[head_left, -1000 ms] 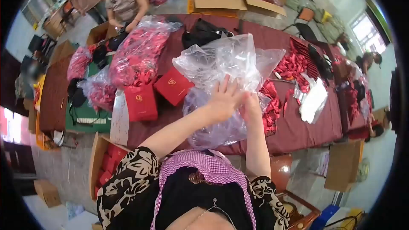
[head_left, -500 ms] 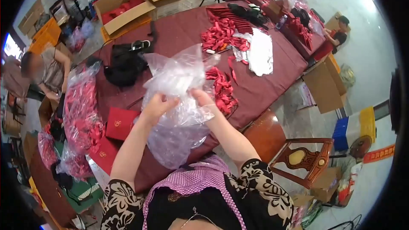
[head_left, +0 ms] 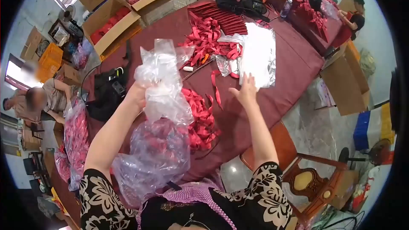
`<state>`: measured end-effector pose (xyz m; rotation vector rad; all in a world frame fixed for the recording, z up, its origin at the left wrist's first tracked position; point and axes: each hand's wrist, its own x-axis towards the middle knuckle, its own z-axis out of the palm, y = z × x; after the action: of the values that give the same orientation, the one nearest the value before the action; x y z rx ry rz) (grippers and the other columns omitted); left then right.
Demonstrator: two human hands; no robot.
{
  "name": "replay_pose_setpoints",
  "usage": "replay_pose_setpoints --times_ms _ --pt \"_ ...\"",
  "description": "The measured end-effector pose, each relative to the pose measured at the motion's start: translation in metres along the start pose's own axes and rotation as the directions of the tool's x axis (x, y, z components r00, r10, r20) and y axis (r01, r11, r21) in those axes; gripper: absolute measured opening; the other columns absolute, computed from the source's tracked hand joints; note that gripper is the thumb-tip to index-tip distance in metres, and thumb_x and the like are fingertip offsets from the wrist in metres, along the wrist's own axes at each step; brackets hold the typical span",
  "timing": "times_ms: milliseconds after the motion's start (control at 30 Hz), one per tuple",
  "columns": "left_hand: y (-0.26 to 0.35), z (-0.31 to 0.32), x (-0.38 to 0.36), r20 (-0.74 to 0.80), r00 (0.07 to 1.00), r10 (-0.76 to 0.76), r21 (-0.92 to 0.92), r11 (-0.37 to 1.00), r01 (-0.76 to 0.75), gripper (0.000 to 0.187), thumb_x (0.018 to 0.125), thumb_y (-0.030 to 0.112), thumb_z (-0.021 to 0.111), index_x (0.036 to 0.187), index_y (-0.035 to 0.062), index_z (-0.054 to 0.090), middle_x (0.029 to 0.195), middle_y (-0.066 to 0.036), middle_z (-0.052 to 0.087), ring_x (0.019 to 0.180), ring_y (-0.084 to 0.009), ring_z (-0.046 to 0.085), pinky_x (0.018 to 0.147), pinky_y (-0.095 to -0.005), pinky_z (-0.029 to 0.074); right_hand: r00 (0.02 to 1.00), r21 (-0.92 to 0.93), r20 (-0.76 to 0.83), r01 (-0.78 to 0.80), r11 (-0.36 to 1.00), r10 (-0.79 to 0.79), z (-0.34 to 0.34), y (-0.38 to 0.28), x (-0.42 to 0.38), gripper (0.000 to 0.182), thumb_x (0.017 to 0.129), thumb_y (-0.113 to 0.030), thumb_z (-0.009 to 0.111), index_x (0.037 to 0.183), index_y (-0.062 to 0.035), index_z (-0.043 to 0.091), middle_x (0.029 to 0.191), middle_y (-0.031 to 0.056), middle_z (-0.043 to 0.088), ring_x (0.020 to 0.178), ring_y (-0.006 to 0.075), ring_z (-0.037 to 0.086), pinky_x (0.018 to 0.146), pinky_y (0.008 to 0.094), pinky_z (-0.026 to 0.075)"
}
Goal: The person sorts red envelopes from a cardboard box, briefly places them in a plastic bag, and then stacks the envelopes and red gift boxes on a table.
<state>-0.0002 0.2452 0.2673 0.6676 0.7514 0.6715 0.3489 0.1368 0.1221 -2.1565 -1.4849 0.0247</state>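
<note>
My left hand (head_left: 139, 93) is closed on a clear plastic bag (head_left: 164, 79) above the table. My right hand (head_left: 247, 91) is open, fingers spread, at the lower edge of a stack of white and silver packets (head_left: 257, 53). A large translucent bag (head_left: 157, 147) with red things inside lies near my body. Red ribbons are heaped left of the packets (head_left: 204, 38), and another red heap (head_left: 198, 119) lies beside the clear bag. One loose red ribbon (head_left: 216, 89) lies between my hands.
The table has a dark red cover (head_left: 238, 132). A black bag (head_left: 106, 89) lies at its left. A wooden chair (head_left: 304, 179) stands at the right edge. Open cartons (head_left: 110, 25) stand at the back left. Other people are at the left and the far right.
My hands have moved apart. The left keeps the clear bag and has gone left; the right has let go and reached right to the white packets. The view has shifted.
</note>
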Motion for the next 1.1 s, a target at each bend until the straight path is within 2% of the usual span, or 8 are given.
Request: replay_pose_setpoints --times_ms 167,267,433,600,667,800,1000,1100 --pt "-0.008 0.053 0.092 0.201 0.979 -0.046 -0.167 0.983 0.081 0.039 0.076 0.002 0.060 0.115 -0.0013 0.054 0.106 -0.019 0.061 0.094 -0.0313 0.063 0.085 -0.0472 0.053 0.969 -0.277 0.140 -0.157 0.948 0.201 0.039 0.075 0.045 0.087 0.069 -0.029 0.075 0.138 -0.0049 0.029 0.143 0.0231 0.028 0.132 0.0406 0.028 0.097 0.0574 0.034" --pt "-0.021 0.053 0.152 0.308 0.937 -0.165 -0.123 0.970 0.211 0.043 0.084 0.019 0.059 0.122 -0.0005 0.051 0.114 -0.018 0.059 0.101 -0.0304 0.061 0.089 -0.0452 0.051 0.997 -0.121 -0.057 0.051 0.991 -0.058 0.058 0.106 0.052 0.036 0.075 -0.001 0.053 0.111 -0.0041 0.055 0.106 0.0147 0.063 0.106 0.0317 0.056 0.088 0.0472 0.043" --pt "-0.058 0.078 0.220 0.287 0.941 -0.180 -0.164 0.958 0.233 0.040 0.092 0.025 0.050 0.124 0.0011 0.049 0.117 -0.016 0.058 0.103 -0.0281 0.060 0.088 -0.0437 0.051 0.984 0.277 -0.141 -0.062 0.959 0.104 0.034 0.140 0.080 0.027 0.076 0.000 0.053 0.102 -0.0018 0.060 0.081 0.0224 0.063 0.075 0.0379 0.062 0.067 0.0431 0.047" --pt "-0.112 0.095 0.277 0.305 0.948 -0.092 -0.176 0.973 0.151 0.038 0.092 0.024 0.050 0.123 0.0020 0.050 0.116 -0.014 0.058 0.101 -0.0265 0.060 0.087 -0.0425 0.051 0.963 0.815 0.056 -0.196 0.545 0.263 -0.037 0.176 0.133 0.016 0.081 -0.007 0.058 0.092 0.0021 0.064 0.075 0.0053 0.063 0.067 0.0089 0.056 0.057 0.0257 0.045" --pt "-0.130 0.118 0.286 0.211 0.977 -0.011 -0.010 1.000 0.013 0.039 0.093 0.028 0.050 0.123 0.0031 0.050 0.114 -0.012 0.058 0.099 -0.0249 0.061 0.085 -0.0411 0.051 0.974 0.777 0.020 -0.159 0.609 0.228 -0.073 0.171 0.152 0.014 0.083 -0.007 0.056 0.090 0.0027 0.064 0.077 0.0010 0.063 0.064 0.0083 0.056 0.055 0.0232 0.044" --pt "-0.174 0.112 0.337 0.315 0.911 -0.265 -0.404 0.831 0.381 0.046 0.088 0.038 0.054 0.118 0.0028 0.053 0.112 -0.016 0.060 0.098 -0.0334 0.060 0.089 -0.0502 0.047 0.966 0.725 0.112 -0.239 0.645 0.232 -0.126 0.153 0.174 0.014 0.084 -0.007 0.056 0.091 0.0010 0.065 0.074 0.0009 0.061 0.061 0.0070 0.054 0.053 0.0217 0.043" --pt "-0.241 0.110 0.384 -0.100 0.990 -0.099 -0.269 0.961 0.069 0.033 0.080 0.014 0.062 0.111 0.0022 0.055 0.100 -0.013 0.061 0.088 -0.0283 0.062 0.080 -0.0473 0.051 0.995 0.438 -0.085 -0.002 0.899 0.044 -0.073 0.119 0.141 0.022 0.075 -0.001 0.054 0.094 0.0029 0.064 0.067 0.0164 0.062 0.056 0.0262 0.058 0.054 0.0342 0.046" --pt "-0.244 0.126 0.374 -0.152 0.979 0.133 -0.010 0.991 -0.136 0.028 0.078 0.005 0.060 0.106 0.0017 0.059 0.091 -0.009 0.061 0.080 -0.0223 0.061 0.068 -0.0381 0.050 0.994 -0.009 0.099 0.055 0.998 -0.054 -0.021 0.074 0.105 0.030 0.074 -0.003 0.054 0.103 -0.0023 0.057 0.092 0.0176 0.063 0.088 0.0317 0.061 0.073 0.0408 0.047"
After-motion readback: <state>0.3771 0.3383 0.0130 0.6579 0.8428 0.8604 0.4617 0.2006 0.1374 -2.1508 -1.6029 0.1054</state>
